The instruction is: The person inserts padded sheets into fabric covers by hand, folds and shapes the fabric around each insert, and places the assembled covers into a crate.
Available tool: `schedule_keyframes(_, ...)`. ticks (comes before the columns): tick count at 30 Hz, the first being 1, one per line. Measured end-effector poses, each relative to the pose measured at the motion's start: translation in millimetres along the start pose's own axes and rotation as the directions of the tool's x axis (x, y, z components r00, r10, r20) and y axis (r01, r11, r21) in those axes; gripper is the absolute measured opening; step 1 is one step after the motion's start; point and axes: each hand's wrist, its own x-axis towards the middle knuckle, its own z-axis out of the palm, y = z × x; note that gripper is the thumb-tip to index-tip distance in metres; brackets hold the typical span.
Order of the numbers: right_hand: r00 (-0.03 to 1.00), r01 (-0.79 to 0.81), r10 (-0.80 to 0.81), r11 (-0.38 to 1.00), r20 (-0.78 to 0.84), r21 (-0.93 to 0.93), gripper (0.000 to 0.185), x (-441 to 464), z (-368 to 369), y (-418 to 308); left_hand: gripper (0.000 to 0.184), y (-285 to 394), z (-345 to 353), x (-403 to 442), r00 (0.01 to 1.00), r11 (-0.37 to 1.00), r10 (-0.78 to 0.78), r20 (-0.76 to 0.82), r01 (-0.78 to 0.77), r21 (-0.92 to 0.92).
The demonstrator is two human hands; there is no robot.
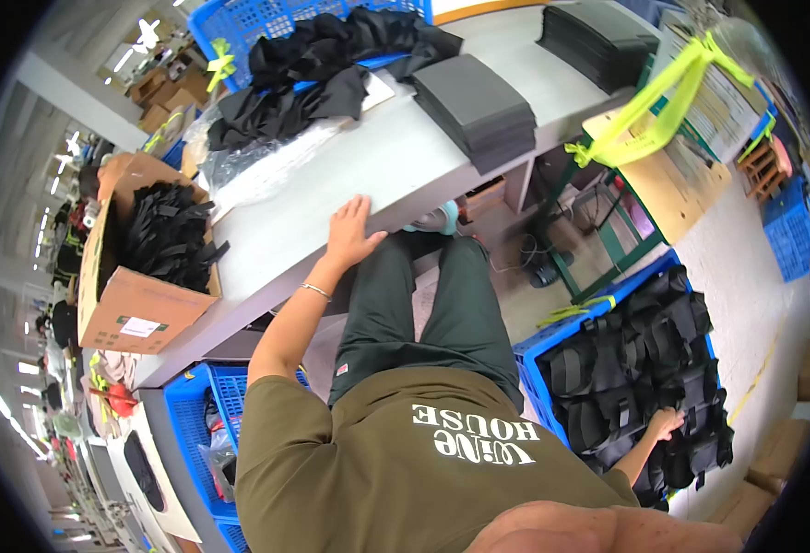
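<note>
My left hand (pixel 353 230) rests on the front edge of the grey table (pixel 299 198), its fingers apart and nothing in it. On the other side, my right hand (pixel 665 424) touches the black padded pieces with straps (pixel 621 355) that fill a blue crate (pixel 552 332). Its fingers are bent, and whether they grip a piece is hard to make out. Up on the table sit a stack of black flat sheets (pixel 474 101) and a heap of black fabric pieces (pixel 313 69).
A cardboard box (pixel 151 309) of black straps stands at the table's left end. Another black stack (pixel 598 41) lies farther right. Beside it is a wooden-topped stand (pixel 677 198) with yellow-green ribbon. More blue crates (pixel 206 433) stand below left.
</note>
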Motion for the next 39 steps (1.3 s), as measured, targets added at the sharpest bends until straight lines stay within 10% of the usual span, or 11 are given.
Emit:
schedule_keyframes(4,0.948,0.121,-0.051,0.971,-0.314,0.208,0.038,-28,-43,-15,0.038,-19,-14,25,0.985,0.933,-0.15,0.08,0.168,-0.319)
schedule_keyframes(11,0.881,0.429,-0.253,0.783,-0.399,0.451,0.039,-90,-110,-109,0.033,-107,12,130,0.942,0.987,-0.156,-0.298,0.162,-0.004)
schedule_keyframes(17,0.585,0.809,-0.533,0.338,-0.611,0.48,0.036,-194,-198,-228,0.044,-150,6,204,0.999,0.975,0.004,-0.047,0.007,0.221)
schedule_keyframes(22,0.385,0.824,-0.705,-0.028,-0.596,0.565,0.03,-316,-257,-315,0.019,-129,-10,205,0.798,0.983,0.178,-0.576,-0.175,0.06)
schedule_keyframes(29,-0.04,0.563,-0.671,-0.628,-0.741,0.538,0.033,-476,-333,-410,0.021,-7,-49,98,0.803,0.83,0.074,-0.591,-0.378,-0.41)
schedule_keyframes(34,-0.014,0.661,-0.74,-0.511,-0.672,0.549,0.016,-500,-296,-463,0.05,57,-67,16,0.938,0.562,-0.087,-0.337,-0.233,-0.794)
schedule_keyframes(39,-0.062,0.76,-0.659,-0.518,-0.749,0.392,0.015,-491,-255,-470,0.029,91,-86,-26,0.979,0.476,-0.156,-0.129,-0.04,-0.879)
